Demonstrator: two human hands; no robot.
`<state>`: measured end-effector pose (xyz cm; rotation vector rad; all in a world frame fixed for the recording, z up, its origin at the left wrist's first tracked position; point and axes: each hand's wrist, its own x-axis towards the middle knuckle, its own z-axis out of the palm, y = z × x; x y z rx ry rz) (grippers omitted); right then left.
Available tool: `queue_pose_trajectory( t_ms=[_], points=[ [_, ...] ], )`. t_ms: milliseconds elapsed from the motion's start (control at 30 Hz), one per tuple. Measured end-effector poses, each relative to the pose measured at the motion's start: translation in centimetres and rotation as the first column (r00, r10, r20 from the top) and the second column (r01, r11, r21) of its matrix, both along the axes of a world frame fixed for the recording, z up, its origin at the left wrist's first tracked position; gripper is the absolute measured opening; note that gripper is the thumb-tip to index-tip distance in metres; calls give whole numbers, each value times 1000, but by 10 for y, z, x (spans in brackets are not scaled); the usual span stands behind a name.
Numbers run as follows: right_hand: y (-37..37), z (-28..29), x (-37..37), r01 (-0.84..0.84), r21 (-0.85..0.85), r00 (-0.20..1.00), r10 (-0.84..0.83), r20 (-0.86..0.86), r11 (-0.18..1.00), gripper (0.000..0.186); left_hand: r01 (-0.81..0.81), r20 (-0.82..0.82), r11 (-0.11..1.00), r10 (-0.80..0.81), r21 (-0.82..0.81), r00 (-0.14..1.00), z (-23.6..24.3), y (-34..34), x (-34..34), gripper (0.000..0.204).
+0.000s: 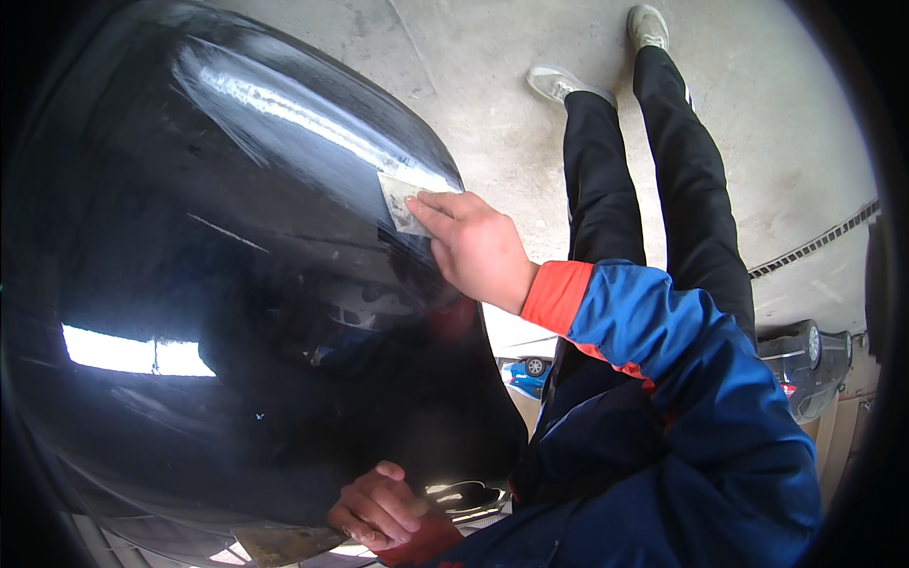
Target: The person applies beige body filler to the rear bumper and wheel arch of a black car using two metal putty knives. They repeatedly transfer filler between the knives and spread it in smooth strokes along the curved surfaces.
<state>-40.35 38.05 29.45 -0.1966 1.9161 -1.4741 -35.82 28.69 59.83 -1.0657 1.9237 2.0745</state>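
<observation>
Your right hand (481, 244) pinches a thin pale flat piece (401, 205) against the curved black panel (151, 256), at the near end of a greyish scuffed patch (331, 175). Uneven pressure or a tilted edge could mark the glossy surface. Your left hand (381, 509) curls beside a brownish plate (284, 546); I cannot tell whether it grips. Black-trousered legs (686, 161) stand beside the panel, limiting sideways room; a dark car (803, 374) sits beyond.

pale scraper (398, 210) partly hidden by right hand (481, 248), left sleeve (432, 540) cut off below
</observation>
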Motion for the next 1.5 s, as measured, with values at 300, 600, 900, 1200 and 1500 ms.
queue_pose_trajectory(
  t_ms=[300, 600, 900, 1200, 1500],
  points=[
    [41, 40, -20, -115, -267, 987, 141, 79, 957, 45, -15, 20, 967, 10, 254, 1000, -15, 12, -25, 42],
    [115, 119, -158, 265, -610, 906, 23, 422, 747, 24, 90, 534, 995, -57, -36, 844, 4, 70, -37, 58],
    [182, 208, -275, -346, -755, 938, 229, -261, 557, 40, 25, 248, 963, -93, 267, 964, 15, 114, -122, 41],
    [234, 231, -294, -473, -237, 837, 349, -421, 848, 51, -133, 34, 989, 131, 62, 991, 23, 136, -155, 55],
    [207, 271, -299, -430, 70, 494, 299, -816, 900, 47, -260, 64, 963, 256, 72, 965, 4, 174, -189, 40]
  ],
)
